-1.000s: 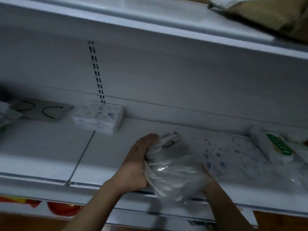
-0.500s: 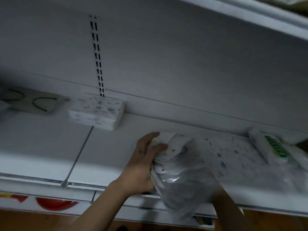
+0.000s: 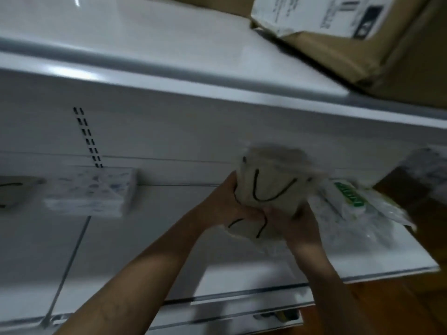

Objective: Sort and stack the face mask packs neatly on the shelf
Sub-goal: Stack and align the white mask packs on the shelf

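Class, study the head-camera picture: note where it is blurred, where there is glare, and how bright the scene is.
Head view: motion blur smears the mask pack, the left hand and right hand gripping it, and the patterned pack further left. Head view: glare streaks the upper shelf lip. Head view: overall light is dim, greyish.

Beige mask pk (blk loops) held above shelf; speckled pk flat, L side.
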Demonstrator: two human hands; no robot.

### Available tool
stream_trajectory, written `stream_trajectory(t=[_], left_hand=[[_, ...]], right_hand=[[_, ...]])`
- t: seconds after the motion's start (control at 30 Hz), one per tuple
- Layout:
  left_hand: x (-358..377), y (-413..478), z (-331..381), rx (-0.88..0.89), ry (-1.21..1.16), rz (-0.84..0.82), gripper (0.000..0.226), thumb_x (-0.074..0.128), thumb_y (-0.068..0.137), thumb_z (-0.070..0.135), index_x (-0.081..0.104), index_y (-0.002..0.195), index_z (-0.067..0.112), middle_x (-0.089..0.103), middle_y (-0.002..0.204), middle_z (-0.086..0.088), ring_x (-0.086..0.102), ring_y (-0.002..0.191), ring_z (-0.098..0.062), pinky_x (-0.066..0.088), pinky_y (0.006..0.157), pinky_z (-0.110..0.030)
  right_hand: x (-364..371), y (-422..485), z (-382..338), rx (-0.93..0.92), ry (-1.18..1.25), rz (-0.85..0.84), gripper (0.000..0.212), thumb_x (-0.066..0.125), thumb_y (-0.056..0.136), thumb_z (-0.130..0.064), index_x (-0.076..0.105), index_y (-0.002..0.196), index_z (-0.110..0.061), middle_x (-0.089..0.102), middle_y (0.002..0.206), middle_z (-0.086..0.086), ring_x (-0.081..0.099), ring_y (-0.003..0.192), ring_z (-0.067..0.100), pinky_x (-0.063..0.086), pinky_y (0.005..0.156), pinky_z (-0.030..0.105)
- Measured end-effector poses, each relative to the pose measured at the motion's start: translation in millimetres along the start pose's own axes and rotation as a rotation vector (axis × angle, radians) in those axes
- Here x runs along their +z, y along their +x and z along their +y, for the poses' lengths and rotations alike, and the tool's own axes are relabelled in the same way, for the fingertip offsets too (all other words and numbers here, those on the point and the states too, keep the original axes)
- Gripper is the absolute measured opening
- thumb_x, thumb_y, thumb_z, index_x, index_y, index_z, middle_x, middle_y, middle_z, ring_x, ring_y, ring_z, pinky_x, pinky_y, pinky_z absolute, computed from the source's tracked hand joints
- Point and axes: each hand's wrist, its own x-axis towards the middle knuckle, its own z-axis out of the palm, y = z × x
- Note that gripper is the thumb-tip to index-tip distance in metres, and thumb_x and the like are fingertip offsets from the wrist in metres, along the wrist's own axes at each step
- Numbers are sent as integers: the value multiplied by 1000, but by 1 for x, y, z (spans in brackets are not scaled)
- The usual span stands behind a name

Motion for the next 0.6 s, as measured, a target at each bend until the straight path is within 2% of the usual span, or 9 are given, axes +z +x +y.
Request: stream_trajectory(t=[0.07,0.13,0.2,0.3,0.37,0.43,0.53,0.6], left_hand=[[2,21,5,-61,-37,-3,110,92,44,44,46,140,18,57,134,0,58,123,-17,52,99,-37],[6,28,5,-75,-76,-3,96,92,46,39,56,132,17,64,128,-4,63,117,-22,55,95,-41],[8,22,6,-72,-118,22,93,91,49,31,55,134,18,67,125,-1,64,116,-18,55,93,-38],[-1,3,-5,-75,-154,79,104,92,49,26,46,141,18,64,131,1,61,119,-15,54,94,-34],[-9,-18,-14,-74,-185,111,107,94,50,26,43,143,13,62,133,-4,60,122,-20,54,94,-35],[-17,-38,-18,-77,-205,170,112,97,48,32,41,143,9,62,133,-7,59,123,-24,53,95,-36],[-30,-60,-16,-42,-189,256,115,96,46,44,41,141,10,64,129,-3,60,121,-19,53,94,-32],[-40,-73,-11,-34,-129,282,113,95,49,47,43,139,4,65,127,-5,62,119,-18,54,92,-30]], right_hand=[[-1,15,2,46,2,20,49,78,78,-28,57,121,-18,57,92,-16,51,73,-14,40,52,0],[0,23,5,88,14,0,49,79,77,-32,60,119,-16,61,90,-13,54,71,-12,41,49,2],[2,24,2,63,25,7,46,82,74,-27,59,113,-17,63,90,-14,61,66,-13,44,50,4],[9,20,11,53,141,-90,66,89,66,-18,54,122,-18,66,109,-7,64,85,-13,51,60,10],[20,17,18,44,214,-164,83,94,55,-21,51,127,-17,66,117,0,65,103,3,57,74,23],[34,14,20,23,256,-238,96,94,46,-32,49,130,-14,65,123,5,63,114,17,56,86,36],[55,12,17,-13,328,-340,99,95,44,-37,50,129,-15,66,122,3,62,115,17,55,84,29],[65,11,15,-47,362,-406,88,92,47,-28,53,124,-13,68,117,2,64,112,16,54,82,28]])
